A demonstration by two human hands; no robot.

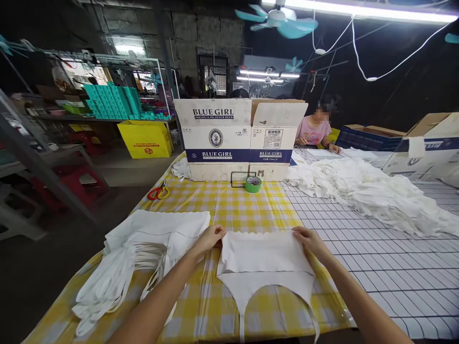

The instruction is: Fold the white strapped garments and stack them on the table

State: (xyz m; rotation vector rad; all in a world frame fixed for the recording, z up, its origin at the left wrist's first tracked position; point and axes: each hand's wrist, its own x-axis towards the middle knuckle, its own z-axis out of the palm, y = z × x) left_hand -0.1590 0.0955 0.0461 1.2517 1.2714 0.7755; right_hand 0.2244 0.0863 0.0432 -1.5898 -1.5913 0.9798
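A white camisole top (pixel 265 258) with thin straps lies spread on the yellow checked tablecloth (pixel 201 306), its scalloped hem away from me and its straps toward me. My left hand (pixel 212 238) pinches the hem's left corner. At the opposite corner, my right hand (pixel 307 238) is closed on the hem between thumb and fingers. Left of it, close to my left forearm, sits a stack of white strappy tops (pixel 154 229), their straps bunched toward the near left.
Beyond stand a Blue Girl carton (pixel 215 138), green tape (pixel 253 184) and red-and-yellow scissors (pixel 158 192). White garments (pixel 366 191) are heaped on the grid-patterned cloth (pixel 376 267) at right. A person in pink (pixel 315 131) sits behind; a yellow box (pixel 145 138) stands at left.
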